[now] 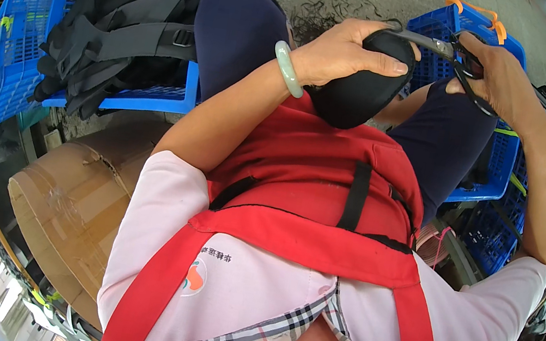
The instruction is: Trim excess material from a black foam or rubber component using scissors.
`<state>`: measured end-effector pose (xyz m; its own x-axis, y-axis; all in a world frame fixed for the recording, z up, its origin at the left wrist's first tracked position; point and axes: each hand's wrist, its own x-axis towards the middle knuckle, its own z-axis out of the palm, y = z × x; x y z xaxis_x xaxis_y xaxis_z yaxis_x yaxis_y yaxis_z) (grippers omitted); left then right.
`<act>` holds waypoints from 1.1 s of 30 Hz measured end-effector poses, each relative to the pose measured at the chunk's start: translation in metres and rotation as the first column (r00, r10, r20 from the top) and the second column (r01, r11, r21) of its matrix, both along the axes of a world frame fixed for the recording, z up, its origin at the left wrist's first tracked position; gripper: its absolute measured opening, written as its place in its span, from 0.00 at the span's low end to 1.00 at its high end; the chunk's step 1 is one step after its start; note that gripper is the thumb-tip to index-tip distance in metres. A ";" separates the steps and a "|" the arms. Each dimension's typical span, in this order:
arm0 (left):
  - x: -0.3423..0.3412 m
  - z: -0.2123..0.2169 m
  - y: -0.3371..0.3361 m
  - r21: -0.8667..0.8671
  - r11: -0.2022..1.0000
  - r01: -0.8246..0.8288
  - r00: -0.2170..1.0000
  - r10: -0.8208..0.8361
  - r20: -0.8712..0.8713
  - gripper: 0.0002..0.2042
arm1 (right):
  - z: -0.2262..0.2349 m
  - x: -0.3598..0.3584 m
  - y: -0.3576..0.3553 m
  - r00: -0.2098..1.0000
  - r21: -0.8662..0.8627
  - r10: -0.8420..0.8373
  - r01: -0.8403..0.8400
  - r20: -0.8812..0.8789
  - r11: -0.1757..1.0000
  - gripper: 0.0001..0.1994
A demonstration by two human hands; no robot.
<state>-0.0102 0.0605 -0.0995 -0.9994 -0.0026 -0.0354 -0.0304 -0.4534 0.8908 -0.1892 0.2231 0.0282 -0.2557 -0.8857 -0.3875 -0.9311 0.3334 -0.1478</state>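
Observation:
My left hand [348,57] grips a black, rounded, padded piece [360,91] above my lap, thumb lying across its front face. What the piece belongs to does not show. A pair of scissors [442,49] with dark handles is in my right hand [501,82], fingers through the loops. The blades point left and reach the upper edge of the black piece, near my left fingertips. Whether the blades are parted there is too small to tell. A red apron [315,177] with black straps covers my front, just below the piece.
At left, a blue crate [147,106] is heaped with black straps and buckles [144,39]. Another blue crate [440,18] with an orange tie stands at right. Dark thread scraps [330,12] litter the floor ahead. A large cardboard box [79,200] sits beside me at left.

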 end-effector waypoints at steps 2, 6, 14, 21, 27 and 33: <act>0.000 -0.003 0.000 -0.041 0.999 -0.002 1.000 0.001 -0.008 0.15 | 0.002 0.000 -0.004 0.997 0.054 -0.061 0.059 0.041 0.997 0.30; -0.002 -0.003 -0.003 -0.046 0.999 -0.009 1.000 0.009 0.004 0.14 | -0.009 -0.007 0.000 0.995 -0.081 -0.001 0.009 0.096 0.997 0.27; -0.010 -0.010 -0.013 0.204 0.929 -0.308 0.951 0.298 0.082 0.11 | -0.083 0.042 -0.020 0.576 -0.250 -0.205 0.612 0.791 0.751 0.22; -0.005 0.000 -0.032 0.305 0.754 -0.582 0.812 0.557 0.173 0.06 | -0.107 0.088 -0.006 0.756 -0.305 -0.396 0.599 0.522 0.740 0.35; -0.005 0.002 -0.028 0.280 0.782 -0.557 0.830 0.530 0.174 0.06 | -0.133 0.094 -0.007 0.801 -0.404 -0.410 0.582 0.436 0.706 0.36; -0.003 0.002 -0.029 0.289 0.793 -0.537 0.844 0.512 0.162 0.06 | -0.124 0.096 -0.012 0.812 -0.355 -0.424 0.564 0.400 0.746 0.36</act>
<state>-0.0129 0.0316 -0.0970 -0.8424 -0.5021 -0.1956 0.2352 -0.6692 0.7048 -0.0929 0.2106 -0.0956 -0.6499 -0.7513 -0.1152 -0.5466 0.5672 -0.6161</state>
